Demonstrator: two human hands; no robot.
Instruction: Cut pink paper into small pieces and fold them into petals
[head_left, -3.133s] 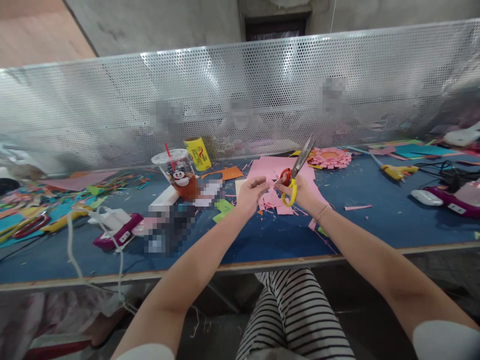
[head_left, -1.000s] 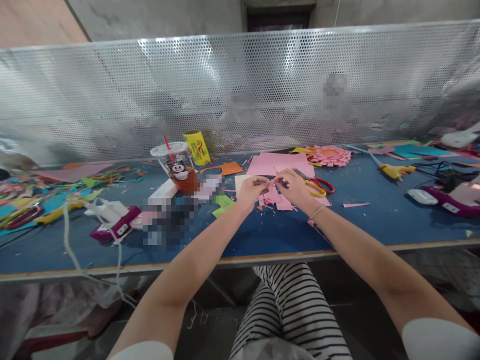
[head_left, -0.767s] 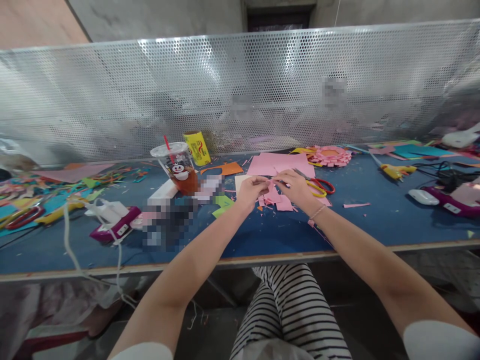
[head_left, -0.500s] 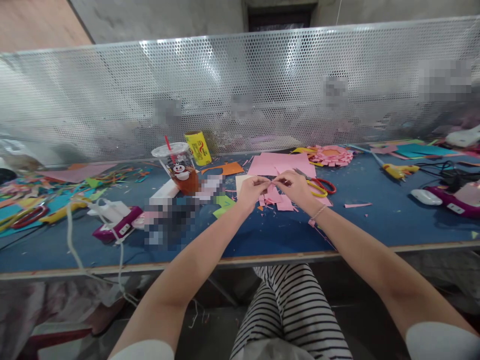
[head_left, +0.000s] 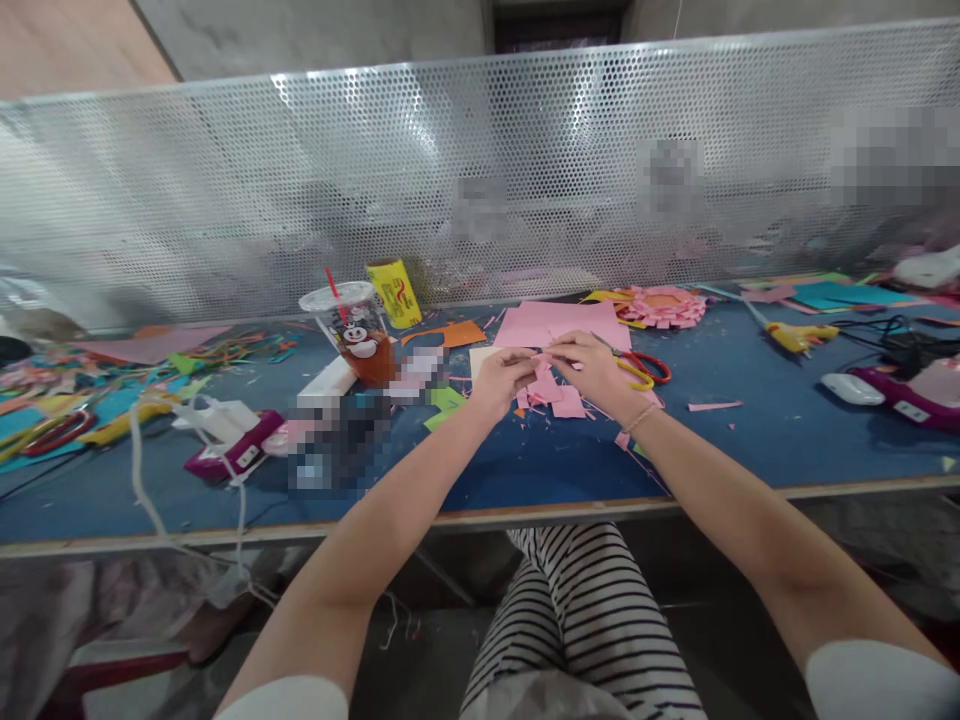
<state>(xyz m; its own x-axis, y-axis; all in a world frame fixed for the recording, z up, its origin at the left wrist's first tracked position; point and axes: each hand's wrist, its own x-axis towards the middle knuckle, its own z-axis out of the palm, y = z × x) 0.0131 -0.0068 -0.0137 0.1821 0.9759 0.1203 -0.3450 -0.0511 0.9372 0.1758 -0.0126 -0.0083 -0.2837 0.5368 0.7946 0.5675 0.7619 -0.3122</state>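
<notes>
My left hand (head_left: 505, 380) and my right hand (head_left: 586, 366) meet over the blue table, fingertips pinched on a small piece of pink paper (head_left: 543, 362) between them. The fingers partly cover it, so its exact shape is hard to make out. Just below lie cut pink paper pieces (head_left: 568, 402) and tiny scraps. Behind my hands is a large pink sheet (head_left: 551, 322). Scissors with red and yellow handles (head_left: 651, 368) rest right beside my right hand. A green paper scrap (head_left: 445, 405) lies to the left of my left hand.
A plastic cup with a brown drink (head_left: 367, 350) and a yellow roll (head_left: 395, 293) stand left. A purple power strip (head_left: 236, 447) with white cables is nearer the edge. A pink fringed paper ring (head_left: 664, 306) and a yellow glue gun (head_left: 799, 337) lie right. A perforated metal screen (head_left: 450, 150) closes the back.
The fingers of my right hand have shifted and lie flatter over the pink paper. My left hand stays nearly in place, and the camera view has moved slightly.
</notes>
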